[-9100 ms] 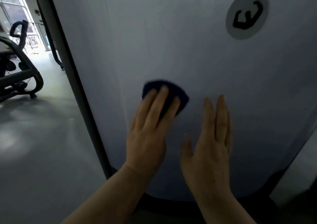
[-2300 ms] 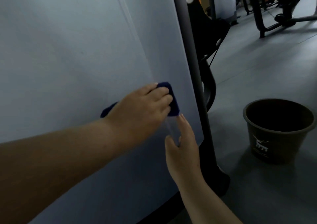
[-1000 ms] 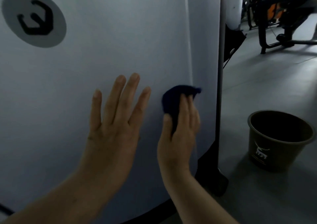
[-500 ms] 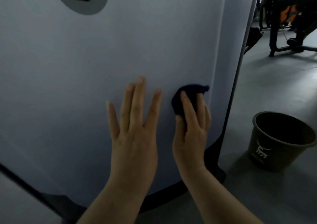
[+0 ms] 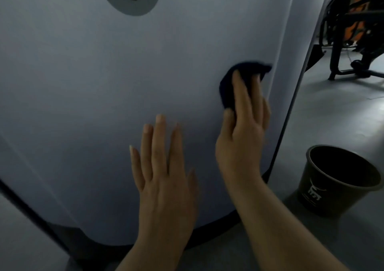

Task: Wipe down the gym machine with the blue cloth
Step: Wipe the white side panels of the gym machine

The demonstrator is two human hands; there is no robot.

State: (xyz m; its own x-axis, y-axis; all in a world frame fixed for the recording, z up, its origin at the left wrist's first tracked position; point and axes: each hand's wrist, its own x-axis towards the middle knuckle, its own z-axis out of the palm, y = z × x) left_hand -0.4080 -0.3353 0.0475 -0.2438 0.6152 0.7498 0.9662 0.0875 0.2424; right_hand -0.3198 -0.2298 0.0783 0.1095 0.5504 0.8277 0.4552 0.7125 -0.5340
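With the dark blue wadded cloth point(image 5: 228, 83) pressed flat under the right hand point(image 5: 243, 133)'s straight fingers point(image 5: 239, 92) and the left hand point(image 5: 166, 177) splayed bare on the pale grey smooth machine panel point(image 5: 104, 83), overlapping strokes toward the edge are probably best tbh.

Right hand point(image 5: 243, 125) presses blue cloth point(image 5: 230, 83) flat against pale machine panel point(image 5: 83, 83). Left hand point(image 5: 164, 177) rests flat on panel beside it. Dark bucket point(image 5: 332, 181) on floor, right.

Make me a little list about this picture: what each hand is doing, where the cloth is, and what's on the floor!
right hand: presses the blue cloth flat on the white panel
left hand: fingers straight, flat on the panel, no cloth
cloth: near the panel's right edge
floor: dark bucket at right
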